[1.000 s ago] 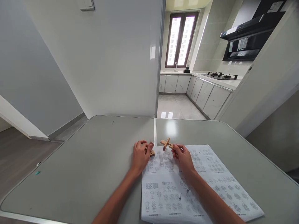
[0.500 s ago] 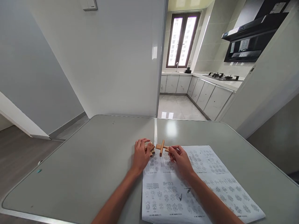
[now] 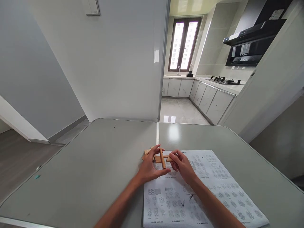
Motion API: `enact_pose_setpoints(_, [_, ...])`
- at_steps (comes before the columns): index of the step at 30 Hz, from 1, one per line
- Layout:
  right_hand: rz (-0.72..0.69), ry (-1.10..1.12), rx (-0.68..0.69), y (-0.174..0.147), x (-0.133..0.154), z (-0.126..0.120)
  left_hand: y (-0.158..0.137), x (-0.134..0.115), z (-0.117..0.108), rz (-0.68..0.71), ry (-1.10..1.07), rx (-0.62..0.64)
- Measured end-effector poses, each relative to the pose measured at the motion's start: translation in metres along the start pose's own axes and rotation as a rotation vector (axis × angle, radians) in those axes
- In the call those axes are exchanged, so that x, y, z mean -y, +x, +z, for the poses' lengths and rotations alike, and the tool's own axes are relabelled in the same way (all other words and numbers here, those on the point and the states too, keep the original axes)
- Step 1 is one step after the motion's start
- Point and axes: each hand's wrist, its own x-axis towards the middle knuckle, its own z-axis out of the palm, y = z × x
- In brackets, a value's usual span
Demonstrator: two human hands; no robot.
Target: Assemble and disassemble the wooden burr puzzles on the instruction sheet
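Note:
Between the thumb and fingers of my right hand (image 3: 181, 163) is the right end of a flat notched wooden puzzle piece (image 3: 168, 158). A wooden stick (image 3: 162, 158) crosses it, making a cross shape above the printed sheet. Around the stick reaches my left hand (image 3: 148, 166), its thumb stretched out below and its fingers above; whether it touches the stick is hard to tell. Behind that hand lie several loose wooden puzzle pieces (image 3: 146, 152), partly hidden by the fingers.
A large printed sheet (image 3: 166, 202) with rows of small diagrams covers the table's front right. The grey table (image 3: 83, 177) has a seam (image 3: 157, 133) down its middle. A small teal bit (image 3: 37, 176) lies at the left edge. Beyond is a kitchen with a stove (image 3: 223, 80).
My left hand has moved off the loose pieces towards the right, spreading round the crossed pieces. My right hand still holds them, and they sit slightly lower in view.

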Motion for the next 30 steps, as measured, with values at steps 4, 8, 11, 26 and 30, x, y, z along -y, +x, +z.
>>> enact_pose_setpoints(4, [-0.001, -0.025, -0.017, 0.002, -0.001, 0.0, 0.001, 0.0, -0.001, 0.043, 0.001, -0.024])
enact_pose_setpoints(8, [-0.007, -0.04, -0.041, 0.005, -0.003, -0.004, 0.003, -0.002, -0.001, 0.059, 0.048, -0.047])
enact_pose_setpoints(11, [-0.012, -0.023, -0.051, 0.007, -0.003, -0.008, 0.004, -0.002, -0.002, 0.046, 0.063, -0.065])
enact_pose_setpoints(26, [-0.056, -0.027, -0.226, 0.016, 0.003, -0.028, 0.012, 0.016, -0.026, 0.007, 0.143, -0.317])
enact_pose_setpoints(30, [-0.077, -0.169, -0.097, 0.008, -0.007, -0.008, 0.014, 0.035, -0.02, -0.082, 0.244, -0.389])
